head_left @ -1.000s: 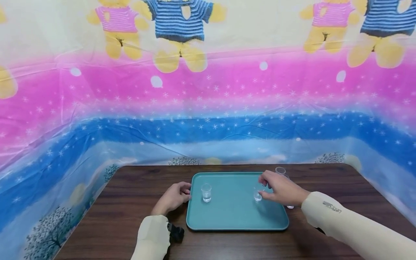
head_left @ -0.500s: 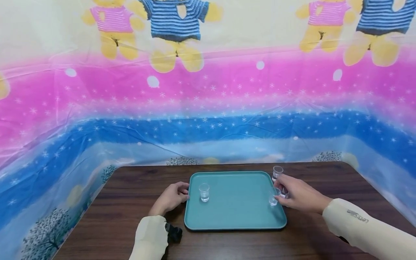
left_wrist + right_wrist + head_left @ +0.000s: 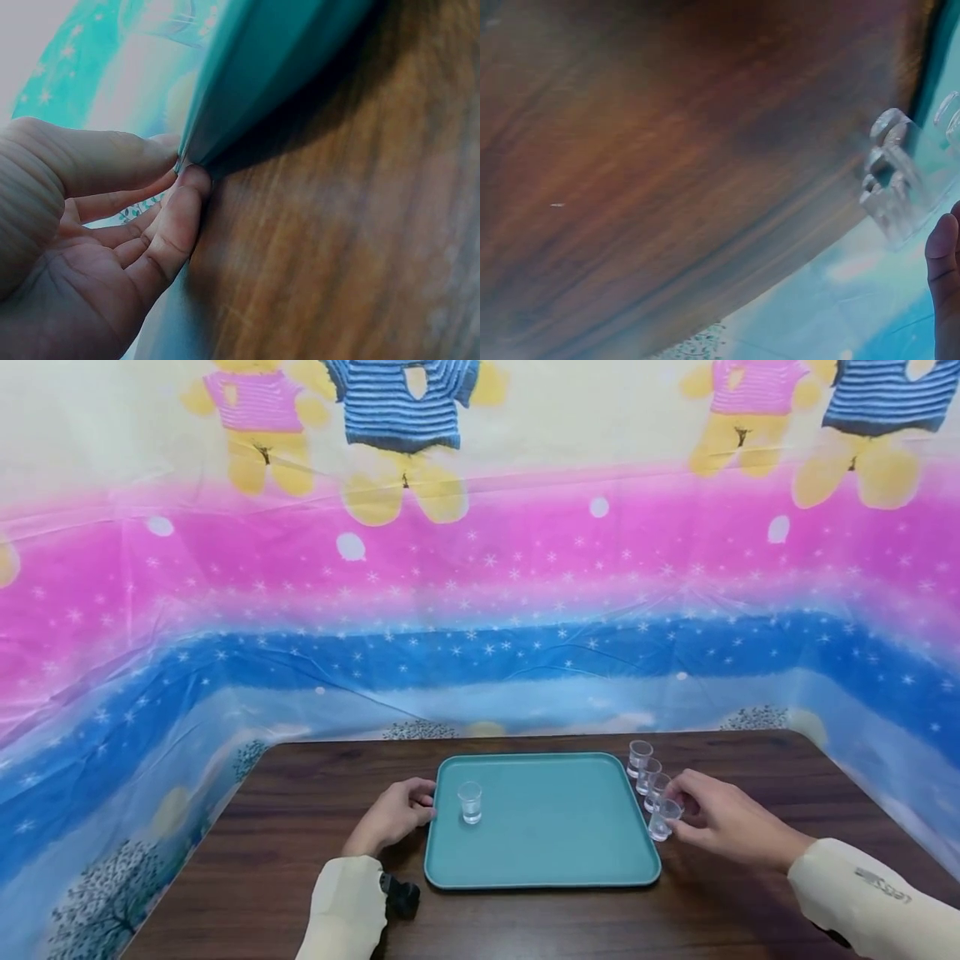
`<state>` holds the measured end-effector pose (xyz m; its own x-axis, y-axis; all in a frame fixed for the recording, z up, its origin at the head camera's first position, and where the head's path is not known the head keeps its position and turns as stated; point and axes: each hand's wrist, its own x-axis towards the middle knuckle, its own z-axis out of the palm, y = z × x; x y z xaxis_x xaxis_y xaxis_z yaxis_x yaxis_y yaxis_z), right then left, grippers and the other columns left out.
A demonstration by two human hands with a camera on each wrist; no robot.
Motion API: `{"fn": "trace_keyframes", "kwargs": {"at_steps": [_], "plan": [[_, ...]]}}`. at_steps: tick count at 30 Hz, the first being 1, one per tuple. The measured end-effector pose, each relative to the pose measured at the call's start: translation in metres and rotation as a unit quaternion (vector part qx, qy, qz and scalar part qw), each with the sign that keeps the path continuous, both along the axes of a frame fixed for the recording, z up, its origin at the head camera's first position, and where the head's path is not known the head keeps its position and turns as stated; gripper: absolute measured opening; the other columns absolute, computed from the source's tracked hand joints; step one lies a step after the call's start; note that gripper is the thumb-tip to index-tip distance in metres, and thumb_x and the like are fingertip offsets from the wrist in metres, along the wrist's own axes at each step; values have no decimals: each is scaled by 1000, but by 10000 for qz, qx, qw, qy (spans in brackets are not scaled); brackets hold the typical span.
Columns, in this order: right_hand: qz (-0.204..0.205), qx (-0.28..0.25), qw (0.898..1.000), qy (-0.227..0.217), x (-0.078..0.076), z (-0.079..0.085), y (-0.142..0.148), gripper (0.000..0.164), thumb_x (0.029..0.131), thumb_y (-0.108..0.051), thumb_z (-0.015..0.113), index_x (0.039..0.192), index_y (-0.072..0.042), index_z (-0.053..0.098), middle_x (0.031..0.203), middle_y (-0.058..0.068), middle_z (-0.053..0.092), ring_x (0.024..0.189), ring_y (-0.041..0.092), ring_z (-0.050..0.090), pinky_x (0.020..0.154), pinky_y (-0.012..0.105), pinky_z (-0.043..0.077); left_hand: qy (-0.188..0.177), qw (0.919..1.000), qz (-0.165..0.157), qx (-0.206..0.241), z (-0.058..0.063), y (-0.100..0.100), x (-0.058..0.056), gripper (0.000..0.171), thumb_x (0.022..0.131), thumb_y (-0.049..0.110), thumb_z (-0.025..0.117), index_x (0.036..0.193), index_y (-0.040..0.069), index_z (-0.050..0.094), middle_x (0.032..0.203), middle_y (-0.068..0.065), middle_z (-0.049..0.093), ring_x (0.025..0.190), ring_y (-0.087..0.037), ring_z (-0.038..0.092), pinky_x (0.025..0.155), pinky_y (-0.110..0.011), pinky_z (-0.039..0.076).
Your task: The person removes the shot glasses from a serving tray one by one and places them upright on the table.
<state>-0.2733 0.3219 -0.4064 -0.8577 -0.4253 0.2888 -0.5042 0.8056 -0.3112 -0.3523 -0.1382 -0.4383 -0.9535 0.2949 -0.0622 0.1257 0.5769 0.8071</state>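
Note:
A teal tray (image 3: pixel 543 835) lies on the table, and my left hand (image 3: pixel 388 818) pinches its left rim. In the left wrist view, the thumb (image 3: pixel 112 159) is on top of the rim and a fingertip is beneath it. One clear shot glass (image 3: pixel 471 808) stands near the tray's left side. At the tray's right edge my right hand (image 3: pixel 731 822) holds another shot glass (image 3: pixel 662 827) between thumb and fingers, at the near end of a line of similar glasses (image 3: pixel 640 762). The right wrist view shows only part of the hand (image 3: pixel 946 262) beside several glasses (image 3: pixel 892 176).
The dark wood table (image 3: pixel 300 827) reaches back to a patterned cloth (image 3: pixel 480 652) hanging behind and at both sides. Below the left wrist is a small black device (image 3: pixel 402 897). The glasses stand close together along the tray's right side.
My right hand has carried a shot glass rightward from over the tray to the near end of the line beside it. My left hand has stayed at the tray's left rim.

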Motion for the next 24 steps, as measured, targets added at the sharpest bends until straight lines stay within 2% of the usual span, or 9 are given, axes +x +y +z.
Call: {"fn": "trace_keyframes", "kwargs": {"at_steps": [8,17,24], "plan": [[-131,-59,9999,-43,8,-7,11,26,81,-19,74,100,-18,57,86,-11,51,73,0,49,61,24,46,38,10000,3,-60,1,-1,1,40,90,3,62,129,-1,53,103,-9,58,89,-21,56,75,-38,48],[-4,-123,9999,17,10,-16,14,24,81,-18,75,96,-16,57,80,-10,50,66,0,48,56,22,44,79,9999,34,-85,-1,0,0,39,89,2,62,127,-1,55,100,-7,59,87,-19,55,74,-37,47],[-149,-90,9998,-61,11,-18,17,23,81,-21,75,96,-16,58,82,-9,51,67,0,49,57,22,44,64,9999,56,-121,0,3,-2,39,89,3,63,127,0,55,99,-6,59,87,-19,55,74,-37,47]]}}
